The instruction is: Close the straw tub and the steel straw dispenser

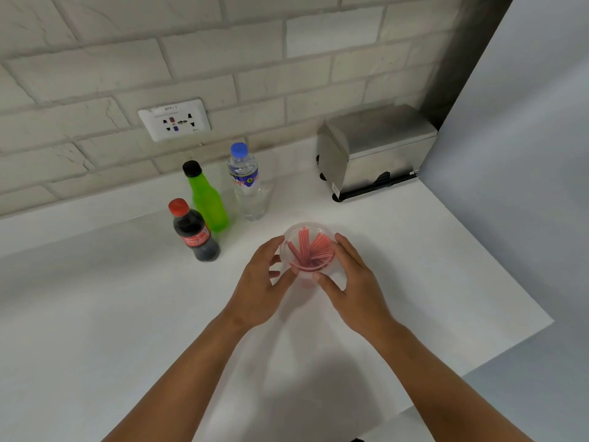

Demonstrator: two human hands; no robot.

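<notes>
Left hand and right hand both grasping the straw tub at frame centre — thin clear plastic, light, flexes easily — hold by the rim.

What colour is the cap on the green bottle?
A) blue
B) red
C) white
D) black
D: the green bottle on the counter has a black cap, while the red cap is on the dark cola bottle and the blue cap is on the clear water bottle.
</notes>
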